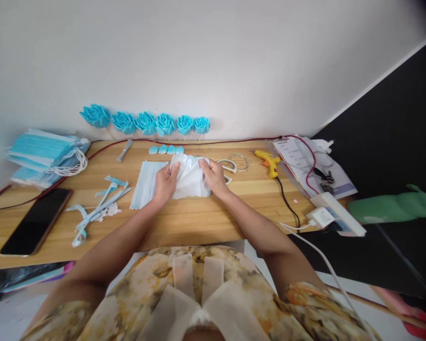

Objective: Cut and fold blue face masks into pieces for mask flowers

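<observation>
A white sheet of thin fabric (190, 180), which looks like a layer of a face mask, is stretched between my two hands over the middle of the table. My left hand (166, 181) pinches its upper left side, and my right hand (213, 176) grips the upper right. Just left of it a pale blue mask piece (147, 183) lies flat, partly behind my left hand. Several small folded blue petals (166, 149) sit in a row beyond the sheet. Scissors (227, 166) with light handles lie partly hidden behind my right hand.
Blue mask flowers (146, 123) stand along the wall. At left are stacked masks (42, 149), cut strips (99, 208) and a phone (37, 222). Rightward lie a tape roll (247, 162), a yellow glue gun (268, 162), papers (294, 156), a power strip (341, 215) and a green bottle (394, 207).
</observation>
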Motion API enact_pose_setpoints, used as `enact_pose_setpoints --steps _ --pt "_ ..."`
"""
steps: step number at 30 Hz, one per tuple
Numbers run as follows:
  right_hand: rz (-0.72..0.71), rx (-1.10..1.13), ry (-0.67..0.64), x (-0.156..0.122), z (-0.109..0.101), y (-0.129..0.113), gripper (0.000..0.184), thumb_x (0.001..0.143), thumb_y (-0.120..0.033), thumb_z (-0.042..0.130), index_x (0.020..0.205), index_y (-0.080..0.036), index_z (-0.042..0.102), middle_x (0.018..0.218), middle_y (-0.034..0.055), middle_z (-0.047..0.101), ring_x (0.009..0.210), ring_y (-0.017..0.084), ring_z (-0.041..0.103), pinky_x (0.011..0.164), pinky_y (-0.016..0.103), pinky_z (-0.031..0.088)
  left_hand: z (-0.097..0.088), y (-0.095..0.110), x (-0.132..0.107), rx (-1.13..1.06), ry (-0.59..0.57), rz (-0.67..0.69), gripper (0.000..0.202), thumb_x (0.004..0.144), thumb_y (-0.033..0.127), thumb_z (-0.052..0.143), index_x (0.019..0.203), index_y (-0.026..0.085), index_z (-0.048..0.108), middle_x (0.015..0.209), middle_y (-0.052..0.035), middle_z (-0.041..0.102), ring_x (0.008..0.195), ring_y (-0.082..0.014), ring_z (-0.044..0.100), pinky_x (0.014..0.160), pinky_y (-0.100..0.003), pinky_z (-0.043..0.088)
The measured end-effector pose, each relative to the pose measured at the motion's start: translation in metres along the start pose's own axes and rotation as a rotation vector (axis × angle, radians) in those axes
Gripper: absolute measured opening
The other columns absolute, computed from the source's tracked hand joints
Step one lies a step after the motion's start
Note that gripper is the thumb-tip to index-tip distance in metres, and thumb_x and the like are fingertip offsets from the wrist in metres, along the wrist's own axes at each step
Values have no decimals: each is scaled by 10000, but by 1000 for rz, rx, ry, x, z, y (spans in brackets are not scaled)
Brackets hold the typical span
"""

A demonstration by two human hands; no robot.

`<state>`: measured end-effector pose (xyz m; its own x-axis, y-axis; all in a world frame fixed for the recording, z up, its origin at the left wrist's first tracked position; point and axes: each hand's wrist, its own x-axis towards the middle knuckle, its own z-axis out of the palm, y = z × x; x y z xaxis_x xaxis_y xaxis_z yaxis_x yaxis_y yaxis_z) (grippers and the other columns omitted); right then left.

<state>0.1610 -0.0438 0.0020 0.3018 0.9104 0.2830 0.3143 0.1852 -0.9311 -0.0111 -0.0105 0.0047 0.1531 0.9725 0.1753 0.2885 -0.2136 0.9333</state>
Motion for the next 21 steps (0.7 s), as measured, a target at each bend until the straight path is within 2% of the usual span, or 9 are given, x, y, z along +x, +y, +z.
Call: enact_pose_setpoints --steps 3,8,10,16,21 --pt "-37 -33 -31 -2 2 -2 559 905 -679 473 599 -231 342 585 -42 336 599 105 317 597 283 284 2 1 -3 -57 -2 -13 511 876 662 483 638 230 348 619 33 309 612 -121 295 556 -271 268" --pt "-49 -74 -149 -8 7 1 627 912 -718 477 552 -226 324 540 -45 316 548 95 300 564 290 257 8 -3 -9 -91 -82 2 492 887 624 513 645 198 475 614 10 435 613 -130 382 559 -259 328" --pt "-40 -72 -149 -7 6 2 639 915 -736 460 554 -228 318 540 -44 317 542 95 299 556 292 250 6 -4 -7 -87 -96 -1 461 889 586 524 655 190 494 619 10 452 615 -127 395 565 -253 339" --pt "-53 -79 -106 0 -2 0 632 923 -748 421 582 -233 288 564 -44 292 571 97 299 587 291 273 -9 1 8 -99 37 -78 393 927 432 581 644 194 448 597 38 359 589 -103 314 528 -233 285" --pt "-16 -60 -101 1 0 2 595 902 -697 479 582 -229 298 581 -44 279 588 98 294 596 291 265 -10 -2 9 -149 27 -103 430 937 446 626 641 195 440 602 40 349 586 -101 303 506 -231 256"
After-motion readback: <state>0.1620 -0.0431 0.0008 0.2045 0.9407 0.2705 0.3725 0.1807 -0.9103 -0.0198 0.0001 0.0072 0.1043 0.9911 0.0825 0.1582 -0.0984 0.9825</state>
